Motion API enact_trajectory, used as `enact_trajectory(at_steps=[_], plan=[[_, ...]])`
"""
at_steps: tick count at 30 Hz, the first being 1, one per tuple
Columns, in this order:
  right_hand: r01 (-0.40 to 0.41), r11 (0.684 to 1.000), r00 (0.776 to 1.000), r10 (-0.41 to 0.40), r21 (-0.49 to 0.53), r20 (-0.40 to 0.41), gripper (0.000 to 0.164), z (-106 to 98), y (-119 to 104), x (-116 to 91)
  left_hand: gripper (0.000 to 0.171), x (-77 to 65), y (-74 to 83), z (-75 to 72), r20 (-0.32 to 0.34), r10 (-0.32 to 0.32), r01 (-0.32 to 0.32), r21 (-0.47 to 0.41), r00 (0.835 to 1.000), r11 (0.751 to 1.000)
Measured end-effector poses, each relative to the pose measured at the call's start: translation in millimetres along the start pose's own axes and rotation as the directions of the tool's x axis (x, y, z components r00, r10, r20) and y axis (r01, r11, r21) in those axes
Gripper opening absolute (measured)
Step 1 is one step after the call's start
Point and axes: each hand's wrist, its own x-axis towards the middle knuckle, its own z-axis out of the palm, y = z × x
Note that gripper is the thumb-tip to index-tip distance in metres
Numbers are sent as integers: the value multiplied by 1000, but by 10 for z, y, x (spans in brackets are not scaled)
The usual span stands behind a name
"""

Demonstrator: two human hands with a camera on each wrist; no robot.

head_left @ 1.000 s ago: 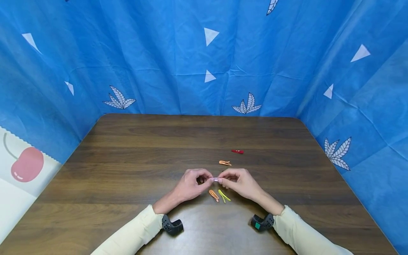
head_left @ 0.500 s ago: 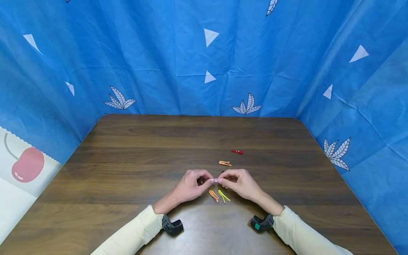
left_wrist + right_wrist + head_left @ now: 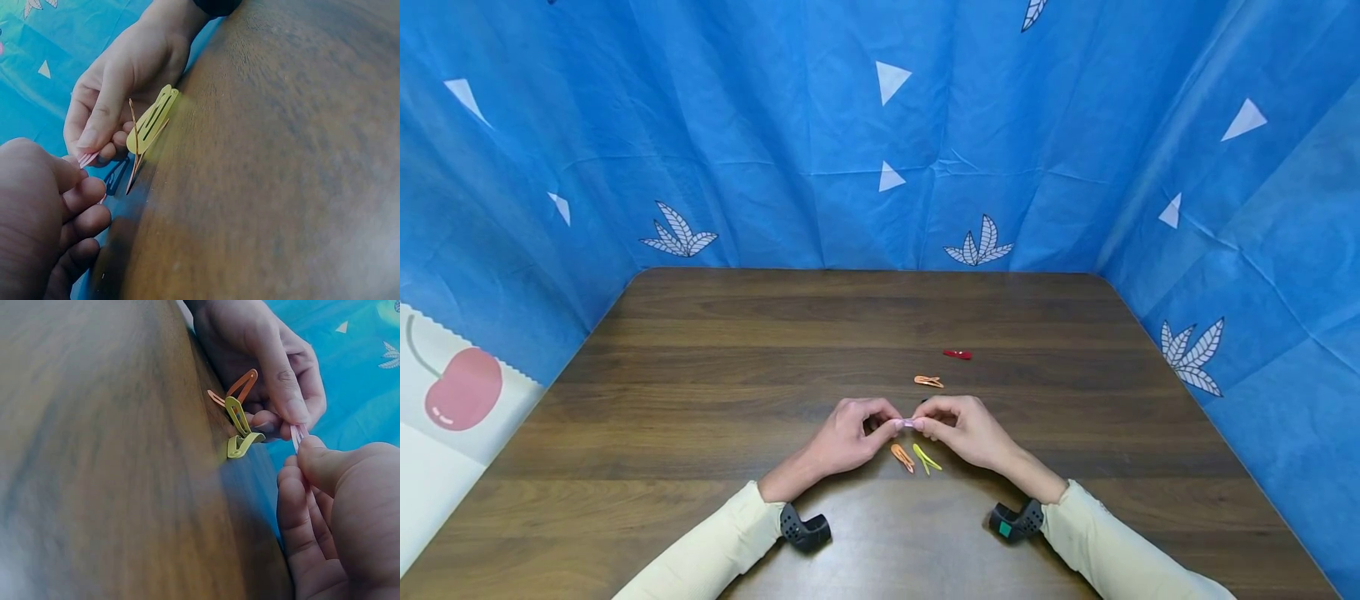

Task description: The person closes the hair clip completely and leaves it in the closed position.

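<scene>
A pale pink snap hair clip (image 3: 908,423) spans the gap between both hands at the middle of the table. My left hand (image 3: 850,433) pinches its left end between thumb and fingers. Its right end is pinched the same way by my right hand (image 3: 967,432). The fingertips cover most of the pink clip (image 3: 296,439). Just in front of the hands lie an orange hair clip (image 3: 902,457) and a yellow hair clip (image 3: 926,459), both with their parts spread apart.
Beyond the hands lie another orange hair clip (image 3: 928,382) and a red hair clip (image 3: 957,355). In the left wrist view a dark blue clip (image 3: 115,180) shows past the fingers. Blue curtains (image 3: 820,125) border the wooden table (image 3: 760,308).
Both hands keep their pinch on the pink hair clip with almost no movement. The head view has shifted very slightly.
</scene>
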Motion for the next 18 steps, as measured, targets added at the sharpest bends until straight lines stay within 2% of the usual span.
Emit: enact_trajectory(at_steps=[10,18], plan=[[6,1000,1000,-6,-8,6,5,-6,19,1,5,2,-6,-2,8,22,-22,14,1000,1000],[23,999,999,-24,26,25,6,-6,36,-5,7,0,-4,-3,10,45,-45,16,999,999]])
